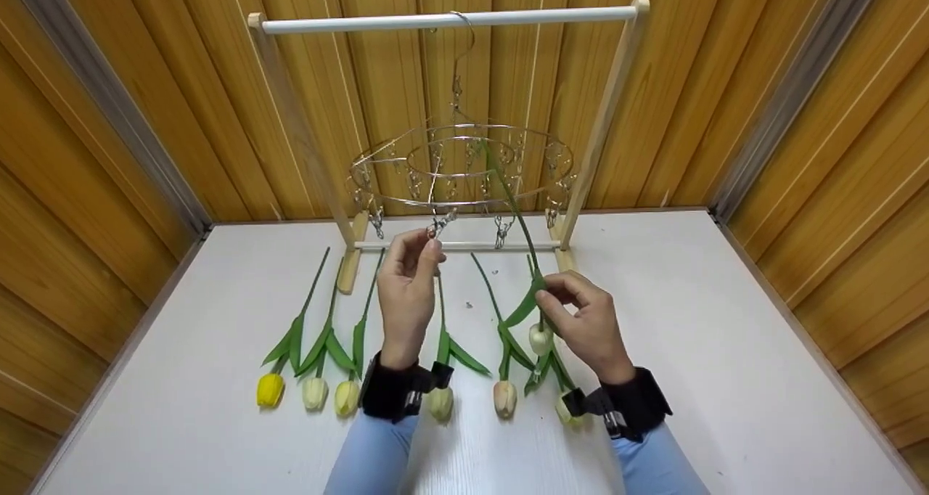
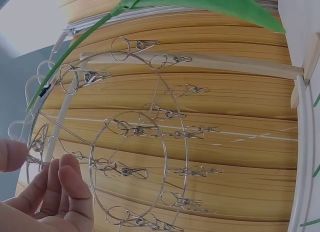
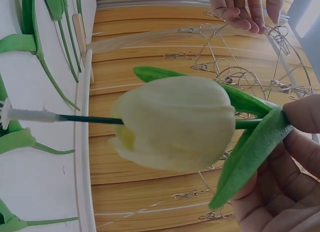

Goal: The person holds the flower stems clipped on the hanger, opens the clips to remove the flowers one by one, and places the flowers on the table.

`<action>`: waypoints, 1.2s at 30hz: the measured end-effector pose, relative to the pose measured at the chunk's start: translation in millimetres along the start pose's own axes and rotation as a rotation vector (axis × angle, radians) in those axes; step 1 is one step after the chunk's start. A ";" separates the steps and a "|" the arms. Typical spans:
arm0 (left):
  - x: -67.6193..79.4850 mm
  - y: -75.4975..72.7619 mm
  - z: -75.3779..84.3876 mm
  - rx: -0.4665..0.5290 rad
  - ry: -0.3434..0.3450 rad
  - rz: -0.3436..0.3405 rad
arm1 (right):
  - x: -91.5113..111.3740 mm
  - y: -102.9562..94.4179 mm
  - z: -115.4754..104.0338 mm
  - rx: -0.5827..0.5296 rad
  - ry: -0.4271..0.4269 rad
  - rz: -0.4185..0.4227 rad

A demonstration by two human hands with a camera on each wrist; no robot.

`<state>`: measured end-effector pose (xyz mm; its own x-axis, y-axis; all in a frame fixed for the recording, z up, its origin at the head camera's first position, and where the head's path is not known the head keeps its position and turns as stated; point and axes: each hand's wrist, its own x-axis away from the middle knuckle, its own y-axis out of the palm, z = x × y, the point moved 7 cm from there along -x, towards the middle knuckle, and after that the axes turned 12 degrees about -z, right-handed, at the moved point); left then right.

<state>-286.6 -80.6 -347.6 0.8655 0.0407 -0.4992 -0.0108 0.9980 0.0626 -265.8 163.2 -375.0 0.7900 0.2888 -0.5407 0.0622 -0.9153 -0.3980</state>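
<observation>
My left hand [image 1: 408, 292] pinches a wire clip [image 1: 441, 223] that hangs from the near rim of a round metal hanger [image 1: 464, 202]. With finger and thumb, my right hand [image 1: 588, 321] holds an artificial white tulip [image 1: 540, 339] at its stem and leaves. The tulip is upside down: its bloom hangs below the hand and its green stem [image 1: 517, 208] rises in front of the hanger's ring. Up close in the right wrist view, the white bloom [image 3: 175, 123] is beside the fingers, and a thin dark rod with a white end [image 3: 32, 116] sticks out of it.
The hanger hooks over a white bar [image 1: 363, 22] on a wooden-sided stand [image 1: 608, 110]. Several tulips lie in a row on the white table [image 1: 726, 379], including a yellow one [image 1: 270, 391] and a pinkish one [image 1: 504, 399]. Wood-look panels [image 1: 109, 117] enclose the back and sides.
</observation>
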 end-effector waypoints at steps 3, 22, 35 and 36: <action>0.2 -4.5 1.8 0.009 0.020 0.025 | 0.8 -1.8 0.2 0.000 -0.007 0.007; 1.9 -7.7 2.7 -0.118 0.008 -0.002 | 10.5 -17.0 4.7 0.033 -0.019 0.033; 5.5 6.8 8.1 -0.352 0.107 -0.085 | 19.6 -43.1 7.6 0.111 0.033 0.082; 5.4 8.1 7.9 -0.359 0.106 -0.095 | 20.2 -45.2 8.0 0.120 0.039 0.089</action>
<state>-278.1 -72.7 -343.0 0.8148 -0.0666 -0.5759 -0.1239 0.9504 -0.2852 -257.5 212.6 -373.9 0.8123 0.1953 -0.5496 -0.0802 -0.8959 -0.4369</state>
